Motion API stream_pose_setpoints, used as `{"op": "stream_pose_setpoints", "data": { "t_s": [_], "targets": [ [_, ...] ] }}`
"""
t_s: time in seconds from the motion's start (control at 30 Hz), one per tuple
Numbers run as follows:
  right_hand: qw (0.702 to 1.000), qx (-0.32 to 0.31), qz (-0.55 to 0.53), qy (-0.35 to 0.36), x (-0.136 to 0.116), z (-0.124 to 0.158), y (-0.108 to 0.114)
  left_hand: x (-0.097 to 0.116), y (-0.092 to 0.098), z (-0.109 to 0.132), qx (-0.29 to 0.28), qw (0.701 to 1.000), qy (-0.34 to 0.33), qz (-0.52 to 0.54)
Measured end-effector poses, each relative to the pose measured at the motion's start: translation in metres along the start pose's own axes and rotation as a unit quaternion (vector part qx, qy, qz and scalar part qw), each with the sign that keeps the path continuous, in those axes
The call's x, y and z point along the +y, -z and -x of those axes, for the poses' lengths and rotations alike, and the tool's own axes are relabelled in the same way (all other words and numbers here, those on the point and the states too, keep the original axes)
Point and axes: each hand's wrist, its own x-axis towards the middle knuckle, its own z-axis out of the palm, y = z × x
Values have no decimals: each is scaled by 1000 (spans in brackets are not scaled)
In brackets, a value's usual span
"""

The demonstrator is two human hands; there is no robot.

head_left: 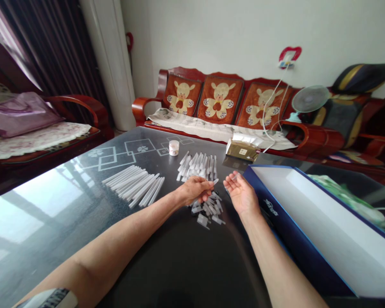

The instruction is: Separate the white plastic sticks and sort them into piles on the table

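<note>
My left hand [197, 189] is closed in a pinch, and a small translucent white cap [215, 181] sticks out from its fingertips. Below it lies a loose pile of small translucent caps [210, 208] with some black bits among them. Facing it, my right hand [242, 194] is turned palm up, fingers loosely curled and apart; the palm looks bare, though a tiny clear piece at the fingertips cannot be ruled out. Just beyond my left hand are rows of short whitish translucent tubes [200, 164]. A spread of long white tubes [136, 184] lies to the left.
A long blue box [276, 218] with a white inside borders my right forearm. At the back of the dark table [179, 269] stand a small white tub [173, 148] and a tissue pack [243, 147]. A wooden sofa [223, 102] and a fan [310, 99] are behind.
</note>
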Motion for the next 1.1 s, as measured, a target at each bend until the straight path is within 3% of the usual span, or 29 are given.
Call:
{"op": "stream_pose_setpoints", "data": {
  "t_s": [0.1,0.27,0.4,0.53,0.63,0.77,0.93,1.1],
  "targets": [
    [983,-19,173,58,0,-2,8,-4,6,-6,42,997,-45,-40],
    [872,-87,463,136,7,3,9,-6,19,-12,50,993,-86,-68],
    [793,-144,545,230,11,16,3,-6,23,-13,58,992,-83,-73],
    [757,-208,540,303,12,28,-8,-6,24,-12,58,992,-83,-69],
    [756,-225,527,317,11,30,-12,-6,23,-12,61,993,-78,-67],
    [789,-174,503,306,9,28,-10,-6,22,-13,60,996,-61,-38],
    [846,-130,464,227,11,30,-13,-2,22,-14,46,989,-59,128],
    [880,-160,418,157,14,36,-19,2,24,-14,96,956,-88,264]
  ]
}}
